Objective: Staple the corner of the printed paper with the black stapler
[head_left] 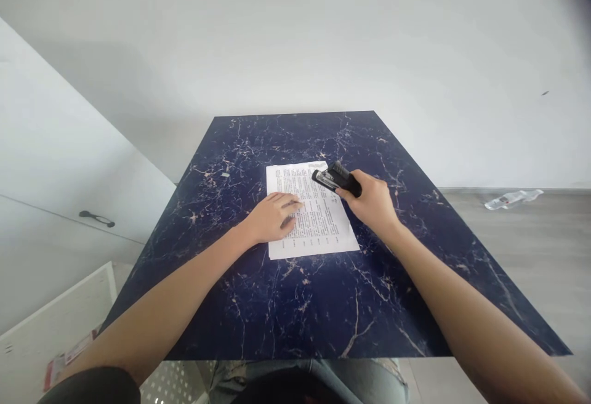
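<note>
Printed sheets of paper lie on the dark blue marbled table, their edges slightly out of line at the lower left. My left hand rests on the left part of the sheets with its fingers spread. Over their upper right part, a black stapler is tilted, its jaws pointing left. My right hand is wrapped round the rear end of the stapler. Whether the stapler touches the paper, I cannot tell.
A small pale scrap lies on the table left of the paper. White cabinet doors with a dark handle stand at the left. A clear plastic package is on the floor at the right. A white wall rises behind the table.
</note>
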The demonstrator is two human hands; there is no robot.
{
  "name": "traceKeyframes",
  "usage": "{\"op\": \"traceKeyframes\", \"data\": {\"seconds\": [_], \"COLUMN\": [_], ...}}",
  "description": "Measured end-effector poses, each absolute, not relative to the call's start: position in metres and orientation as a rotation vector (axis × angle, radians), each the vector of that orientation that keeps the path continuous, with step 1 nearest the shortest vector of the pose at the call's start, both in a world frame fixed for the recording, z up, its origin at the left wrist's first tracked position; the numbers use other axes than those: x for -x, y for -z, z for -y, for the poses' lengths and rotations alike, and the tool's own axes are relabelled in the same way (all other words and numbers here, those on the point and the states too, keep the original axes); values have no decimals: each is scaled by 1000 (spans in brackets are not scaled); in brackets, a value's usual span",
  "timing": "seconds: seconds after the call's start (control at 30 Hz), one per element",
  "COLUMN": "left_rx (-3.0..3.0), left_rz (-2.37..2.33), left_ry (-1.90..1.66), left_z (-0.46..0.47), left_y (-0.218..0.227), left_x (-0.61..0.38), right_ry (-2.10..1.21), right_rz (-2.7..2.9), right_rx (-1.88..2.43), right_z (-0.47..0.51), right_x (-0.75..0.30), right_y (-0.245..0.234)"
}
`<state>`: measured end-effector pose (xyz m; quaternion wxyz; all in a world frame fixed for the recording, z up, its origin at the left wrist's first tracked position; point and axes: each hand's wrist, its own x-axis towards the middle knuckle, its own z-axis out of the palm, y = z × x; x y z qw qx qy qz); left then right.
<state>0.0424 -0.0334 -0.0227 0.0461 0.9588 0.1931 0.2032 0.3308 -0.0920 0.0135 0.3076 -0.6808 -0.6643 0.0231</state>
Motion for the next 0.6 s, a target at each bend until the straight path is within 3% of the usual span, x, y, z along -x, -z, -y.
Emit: {"op": "traceKeyframes", "data": {"seconds": [0.27, 0.47, 0.6], "left_rx": [-2808, -2494, -1954], "left_rz": [-750, -1010, -968], "left_ry": [-1134, -1021, -1147], "left_z": [38, 36, 15], "left_y": [11, 12, 16], "left_x": [-42, -40, -35], "right_ry": [-116, -174, -211], "right_rz": [1997, 2038, 1918], "right_rx": [1596, 1572, 1574], "right_z": [97, 96, 97], "right_x": [-286, -281, -292], "right_y": [6, 9, 0]}}
